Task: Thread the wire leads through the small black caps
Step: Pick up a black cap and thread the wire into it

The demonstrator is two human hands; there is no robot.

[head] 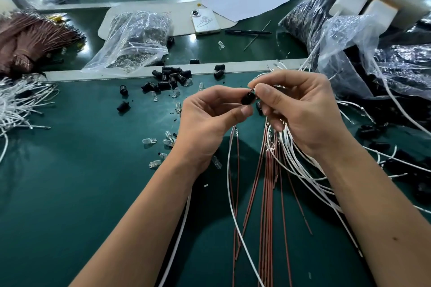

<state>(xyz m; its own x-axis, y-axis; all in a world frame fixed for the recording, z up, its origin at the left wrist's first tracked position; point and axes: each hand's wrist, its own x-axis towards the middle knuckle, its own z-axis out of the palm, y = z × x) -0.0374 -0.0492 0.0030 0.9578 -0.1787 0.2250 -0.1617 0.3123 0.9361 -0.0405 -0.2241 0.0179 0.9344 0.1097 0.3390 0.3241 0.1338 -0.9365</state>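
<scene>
While the left hand [210, 121] pinches a small black cap [247, 98] between thumb and fingers, the right hand [300, 109] pinches a wire lead at the cap's 1 o'clock end, with a bundle of brown and white wire leads [270, 184] gripped under its lower fingers and trailing toward 6 o'clock. In my judgement the fine lead tip could bend or miss the cap's hole, since it is tiny and partly hidden by the fingertips. Loose leads might also snag or slip from the bundle. Spare black caps [172, 77] lie at 11 o'clock on the green counter [81, 182]. A white phone [205, 20] at 12 o'clock bears a scribbled mark; no writing is readable.
</scene>
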